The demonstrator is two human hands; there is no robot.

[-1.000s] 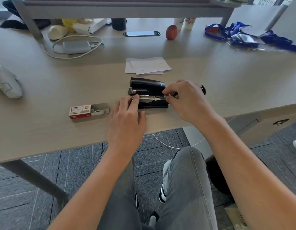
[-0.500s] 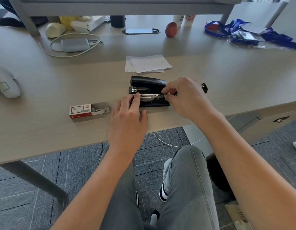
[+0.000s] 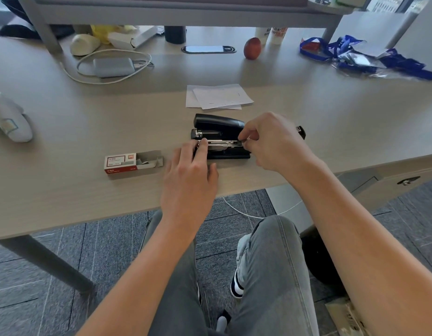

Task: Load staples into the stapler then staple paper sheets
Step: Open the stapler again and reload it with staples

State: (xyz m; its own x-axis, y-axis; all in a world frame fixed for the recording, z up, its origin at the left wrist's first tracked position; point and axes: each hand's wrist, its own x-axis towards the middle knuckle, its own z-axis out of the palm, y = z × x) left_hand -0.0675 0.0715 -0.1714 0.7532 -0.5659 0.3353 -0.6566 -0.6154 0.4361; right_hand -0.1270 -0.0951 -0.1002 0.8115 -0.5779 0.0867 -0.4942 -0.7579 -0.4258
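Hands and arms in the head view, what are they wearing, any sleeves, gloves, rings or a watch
Both the left hand and the right hand are bare, with no gloves, and the forearms show no sleeves up to the frame edge. No ring, watch or bracelet is visible. Grey jeans cover the legs below.

the stapler (image 3: 218, 122) is seen in glossy black plastic, its open magazine rail (image 3: 221, 142) in bright shiny metal. the staple box (image 3: 127, 162) is matt cardboard with a red printed label. the paper sheets (image 3: 217, 96) are matt white, the desk (image 3: 89, 132) a smooth pale wood-look laminate.
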